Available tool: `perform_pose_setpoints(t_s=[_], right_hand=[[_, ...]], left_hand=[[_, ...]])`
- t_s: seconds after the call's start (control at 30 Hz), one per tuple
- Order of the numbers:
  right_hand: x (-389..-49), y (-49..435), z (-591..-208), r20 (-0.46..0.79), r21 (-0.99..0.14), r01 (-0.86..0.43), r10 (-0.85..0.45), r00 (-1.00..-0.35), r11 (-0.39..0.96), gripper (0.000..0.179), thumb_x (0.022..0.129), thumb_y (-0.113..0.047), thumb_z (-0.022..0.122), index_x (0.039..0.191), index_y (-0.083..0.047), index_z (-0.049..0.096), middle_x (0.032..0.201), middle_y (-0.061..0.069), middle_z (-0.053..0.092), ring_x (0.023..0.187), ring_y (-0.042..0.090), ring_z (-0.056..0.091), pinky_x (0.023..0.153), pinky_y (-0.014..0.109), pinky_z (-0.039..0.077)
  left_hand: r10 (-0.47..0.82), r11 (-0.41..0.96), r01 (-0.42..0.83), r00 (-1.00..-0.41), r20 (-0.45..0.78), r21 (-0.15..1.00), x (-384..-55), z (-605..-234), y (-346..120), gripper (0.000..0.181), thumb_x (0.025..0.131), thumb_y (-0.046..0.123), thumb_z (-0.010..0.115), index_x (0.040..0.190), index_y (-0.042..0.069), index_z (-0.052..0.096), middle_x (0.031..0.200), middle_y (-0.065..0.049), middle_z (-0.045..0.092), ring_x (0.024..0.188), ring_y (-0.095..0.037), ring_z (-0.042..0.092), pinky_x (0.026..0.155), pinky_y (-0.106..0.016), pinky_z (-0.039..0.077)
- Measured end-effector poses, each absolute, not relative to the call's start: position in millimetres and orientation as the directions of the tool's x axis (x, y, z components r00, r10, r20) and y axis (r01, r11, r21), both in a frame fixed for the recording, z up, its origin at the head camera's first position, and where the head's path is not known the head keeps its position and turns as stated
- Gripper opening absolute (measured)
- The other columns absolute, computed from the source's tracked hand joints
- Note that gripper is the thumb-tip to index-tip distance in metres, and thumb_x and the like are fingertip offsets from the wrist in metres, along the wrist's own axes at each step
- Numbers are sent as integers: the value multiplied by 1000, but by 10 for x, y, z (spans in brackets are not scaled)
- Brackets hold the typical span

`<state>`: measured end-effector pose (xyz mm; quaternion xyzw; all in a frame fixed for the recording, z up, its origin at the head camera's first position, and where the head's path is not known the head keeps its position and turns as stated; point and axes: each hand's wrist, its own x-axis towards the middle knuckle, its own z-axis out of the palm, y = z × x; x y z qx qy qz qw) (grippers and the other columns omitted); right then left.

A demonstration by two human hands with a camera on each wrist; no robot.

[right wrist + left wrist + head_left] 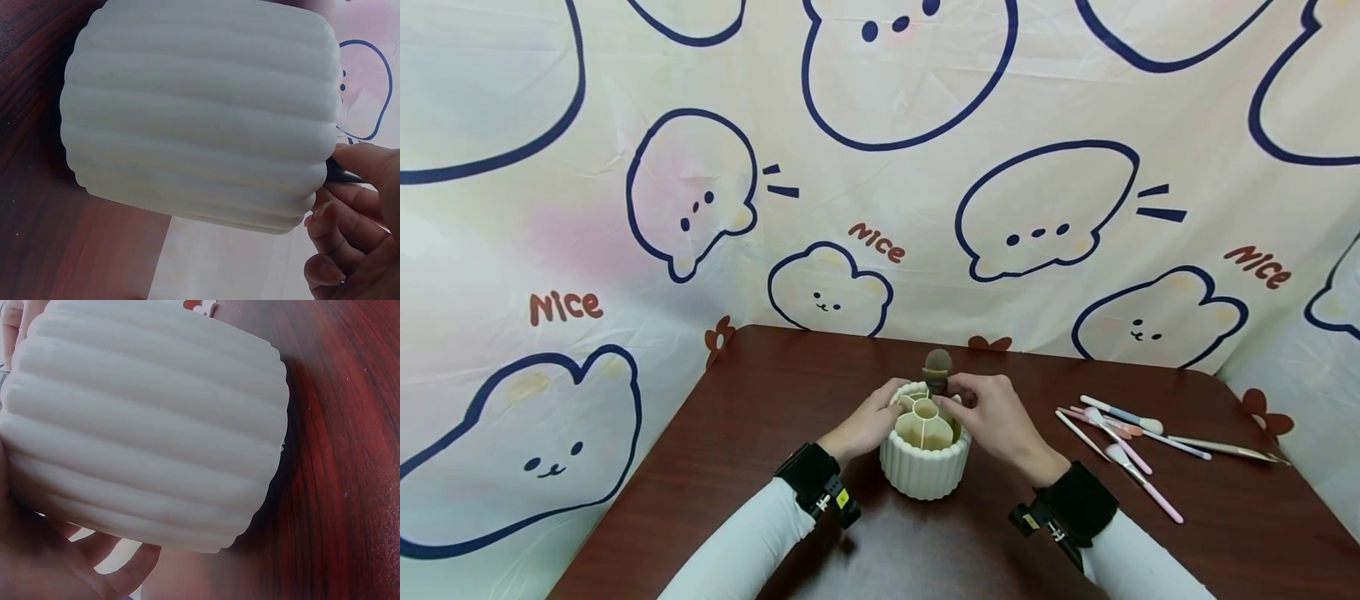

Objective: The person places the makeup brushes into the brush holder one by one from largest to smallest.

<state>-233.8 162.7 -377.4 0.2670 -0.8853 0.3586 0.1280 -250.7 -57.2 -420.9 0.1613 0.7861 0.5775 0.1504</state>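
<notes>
Currently, in the head view, a ribbed white holder (925, 473) stands upright on the dark red-brown table (775, 392), between the person's two hands. The left hand (867, 423) grips the holder on its left side, with its fingertips up at the scalloped rim. The right hand (1002, 419) is at the far right of the rim, thumb and fingers brought together on the lower part of an upright brush (937, 362), whose rounded grey-brown head points up. Thin dividers run from a round cup (926, 409) in the middle of the holder to its wall. Well apart on the right, loose brushes (1117, 452) with pale and pink handles lie in a crossed heap. A printed cloth (917, 192) with blue outlines and the word "Nice" hangs behind the table. Black bands (1078, 502) circle both wrists over white sleeves (737, 542).

In the left wrist view, the ribbed wall fills much of the frame, and curved fingers show along its lower edge.

In the right wrist view, thumb and forefinger pinch something dark right beside the rim, probably the brush's handle; its lower end is hidden, so I cannot tell which compartment it is over.
</notes>
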Motion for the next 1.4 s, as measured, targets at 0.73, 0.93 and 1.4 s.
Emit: perform_pose_setpoints(t_s=[0.73, 0.93, 1.4], right_hand=[[-2330, 1650, -3805, 389, -535, -533, -369, -844, 655, 12, 94, -16, 75, 100, -9, 82, 90, 0, 76, 74, 11, 64, 64, 25, 51], [-2359, 1670, -3800, 366, -563, -543, -402, -840, 623, 12, 96, -15, 72, 99, -9, 82, 83, -3, 73, 67, 13, 59, 59, 24, 48], [-2351, 1885, -3725, 406, -484, -627, -478, -779, 610, 12, 98, -13, 70, 104, -9, 80, 99, -1, 75, 85, 9, 65, 73, 34, 56]], left_hand=[[425, 270, 96, -905, -29, 958, -2510, -4230, -560, 40, 107, 13, 36, 144, 17, 49, 144, -4, 53, 134, -21, 47, 111, -48, 39], [421, 271, 92, -906, -32, 958, -2514, -4226, -563, 40, 106, 12, 35, 143, 17, 49, 144, -4, 53, 134, -22, 47, 111, -49, 39], [425, 279, 119, -905, -11, 953, -2523, -4250, -569, 41, 106, 11, 36, 144, 15, 49, 144, -6, 53, 136, -22, 46, 112, -49, 38]])
